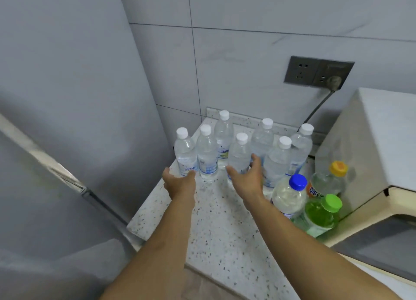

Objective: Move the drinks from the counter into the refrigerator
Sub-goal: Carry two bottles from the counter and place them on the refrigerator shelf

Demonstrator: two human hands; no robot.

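Observation:
Several clear water bottles with white caps stand bunched at the back of the speckled counter (216, 227). My left hand (179, 183) reaches for the leftmost water bottle (185, 153), its fingers spread in front of the bottle's base without closing. My right hand (246, 178) is cupped open around the lower part of the front middle water bottle (239, 154), thumb on its left and fingers on its right. A blue-capped bottle (289, 195), a green drink (319, 216) and an orange-capped bottle (329, 180) stand to the right. The grey refrigerator (67, 86) rises at the left.
A white appliance (378, 142) takes up the counter's right side, close to the coloured bottles. A wall socket (317, 72) with a plugged cable sits above it. At lower left, a refrigerator door's top edge (65, 176) with its seal juts toward me. Tiled wall lies behind.

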